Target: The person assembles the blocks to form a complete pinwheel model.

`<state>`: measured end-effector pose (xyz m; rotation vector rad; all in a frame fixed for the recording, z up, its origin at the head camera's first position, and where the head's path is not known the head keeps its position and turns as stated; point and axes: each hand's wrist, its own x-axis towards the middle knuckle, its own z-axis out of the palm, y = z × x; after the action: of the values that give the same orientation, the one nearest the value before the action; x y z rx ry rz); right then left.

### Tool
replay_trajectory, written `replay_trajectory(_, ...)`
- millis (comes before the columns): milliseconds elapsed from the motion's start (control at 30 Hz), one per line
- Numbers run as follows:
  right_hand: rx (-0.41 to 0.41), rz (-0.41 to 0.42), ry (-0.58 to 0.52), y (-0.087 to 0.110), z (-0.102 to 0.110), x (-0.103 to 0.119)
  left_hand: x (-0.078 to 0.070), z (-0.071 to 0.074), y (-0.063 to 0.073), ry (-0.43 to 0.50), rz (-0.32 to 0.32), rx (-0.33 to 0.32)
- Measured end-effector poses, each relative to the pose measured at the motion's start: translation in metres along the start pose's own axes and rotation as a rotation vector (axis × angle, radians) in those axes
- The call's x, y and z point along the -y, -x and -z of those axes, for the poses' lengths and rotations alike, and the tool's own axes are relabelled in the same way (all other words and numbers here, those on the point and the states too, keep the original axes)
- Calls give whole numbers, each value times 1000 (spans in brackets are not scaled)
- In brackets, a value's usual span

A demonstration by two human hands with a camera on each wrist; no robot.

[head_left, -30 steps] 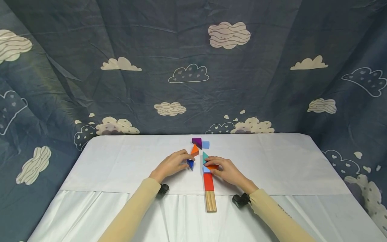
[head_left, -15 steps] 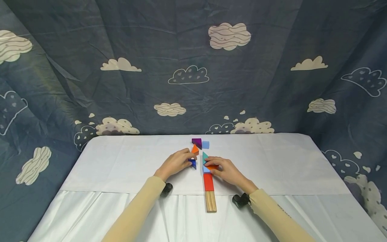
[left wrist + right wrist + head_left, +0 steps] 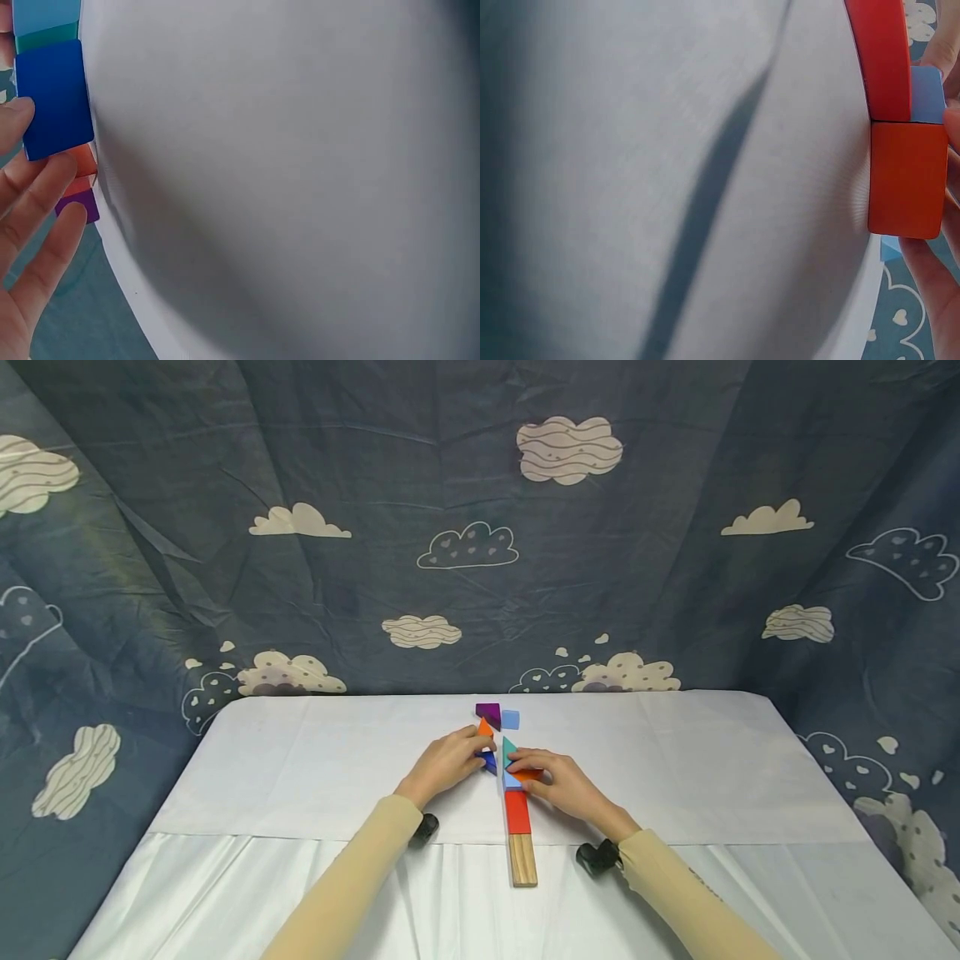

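Observation:
My left hand point(image 3: 447, 762) pinches a dark blue triangular block point(image 3: 489, 762) between thumb and fingers. In the left wrist view, the thumb lies on that dark blue block's point(image 3: 56, 97) near face. Just across a narrow gap, my right hand point(image 3: 561, 782) grips an orange triangular block point(image 3: 531, 774) at the side of a column of blocks. A light blue block point(image 3: 513, 782) and a teal pointed block point(image 3: 507, 745) form the column's far end. Below them lie a red block point(image 3: 517, 812) and a plain wooden block point(image 3: 522, 860). The right wrist view shows the orange block's point(image 3: 907, 180) flat face beside the red one.
Behind the hands are a second orange triangular block point(image 3: 486, 725), a purple block point(image 3: 488, 712) and a small light blue block point(image 3: 511, 719). A white cloth point(image 3: 675, 777) covers the table. The dark cloud-patterned curtain point(image 3: 337, 585) hangs behind it.
My left hand has moved right with the dark blue block, bringing it close to the column and partly covering the farther orange block. The right hand has stayed where it was.

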<state>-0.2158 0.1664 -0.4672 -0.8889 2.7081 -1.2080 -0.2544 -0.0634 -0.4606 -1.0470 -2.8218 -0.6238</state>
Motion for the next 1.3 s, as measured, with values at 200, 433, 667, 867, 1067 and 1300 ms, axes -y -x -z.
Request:
replay_trajectory(200, 4, -6, 4, 1, -1, 0, 3, 4, 9, 28, -9, 8)
replay_trajectory(433, 4, -8, 12, 1, -1, -1, 11, 10, 22, 36, -92, 64)
replay_trajectory(667, -2, 4, 11, 2, -2, -1, 13, 9, 25, 29, -178, 84)
replay_trajectory(867, -4, 7, 14, 2, -2, -3, 11, 6, 25, 6, -176, 98)
replay_trajectory(1067, -1, 1, 15, 3, -3, -3, 10, 3, 25, -10, -185, 89)
replay_trajectory(1300, 0, 3, 9, 3, -2, -3, 10, 1, 24, -7, -195, 88)
